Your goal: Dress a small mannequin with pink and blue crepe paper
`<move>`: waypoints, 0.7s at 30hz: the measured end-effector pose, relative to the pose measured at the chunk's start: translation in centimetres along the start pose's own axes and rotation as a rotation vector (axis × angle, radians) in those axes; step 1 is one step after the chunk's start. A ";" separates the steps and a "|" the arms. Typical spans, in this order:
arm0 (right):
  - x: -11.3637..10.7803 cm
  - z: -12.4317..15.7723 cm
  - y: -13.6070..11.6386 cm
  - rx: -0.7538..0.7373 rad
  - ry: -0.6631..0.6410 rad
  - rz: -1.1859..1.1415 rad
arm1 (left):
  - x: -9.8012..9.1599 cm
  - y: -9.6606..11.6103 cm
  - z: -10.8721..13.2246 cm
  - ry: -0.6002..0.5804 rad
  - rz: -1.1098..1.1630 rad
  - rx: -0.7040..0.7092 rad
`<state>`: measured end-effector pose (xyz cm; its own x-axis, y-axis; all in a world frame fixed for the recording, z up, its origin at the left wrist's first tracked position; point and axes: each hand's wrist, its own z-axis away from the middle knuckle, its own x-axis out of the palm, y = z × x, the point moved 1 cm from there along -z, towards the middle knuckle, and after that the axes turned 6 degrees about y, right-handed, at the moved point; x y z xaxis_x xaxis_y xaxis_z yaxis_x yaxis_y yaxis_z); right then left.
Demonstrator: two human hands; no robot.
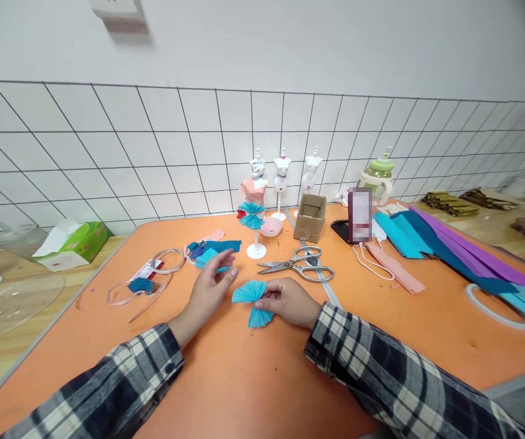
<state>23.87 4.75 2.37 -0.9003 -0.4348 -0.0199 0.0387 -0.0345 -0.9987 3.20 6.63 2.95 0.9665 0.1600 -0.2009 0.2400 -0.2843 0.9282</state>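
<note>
My right hand [289, 300] pinches a light-blue pleated paper fan [249, 292] at its gathered middle, so its two halves spread like a bow. To the left, my left hand [211, 283] is raised with fingers apart and nothing in it. Behind its fingertips lie light-blue paper pieces [206, 256] and a dark-blue strip [223, 246]. Beyond the hands stands a mini dress form [256, 250] with a peach paper top [253, 191] and a blue pleated paper piece [252, 215] at its waist. Metal scissors [296, 266] lie open behind my right hand.
Several white dress forms [282, 174], a pink bowl [271, 227] and a cardboard box [310, 218] stand at the back. A phone [360, 216] leans to their right. Paper strips [454, 247] lie at right; a wire coil [169, 261] and ribbon [146, 306] at left.
</note>
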 end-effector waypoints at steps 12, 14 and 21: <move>-1.1 -1.3 1.6 -0.176 0.010 0.332 | 7.2 -3.0 -8.3 -0.025 -0.227 0.072; -1.3 -1.4 1.9 -0.209 -0.008 0.375 | 6.8 -2.7 -7.9 -0.059 -0.285 0.087; -1.1 -0.2 -0.4 -0.082 -0.155 0.157 | 1.5 -1.1 -4.0 -0.063 -0.387 0.086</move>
<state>24.78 5.46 2.74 -0.8082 -0.5626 -0.1740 0.1321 0.1148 -0.9846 4.05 10.96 2.85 0.8063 0.2133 -0.5517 0.5915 -0.2929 0.7513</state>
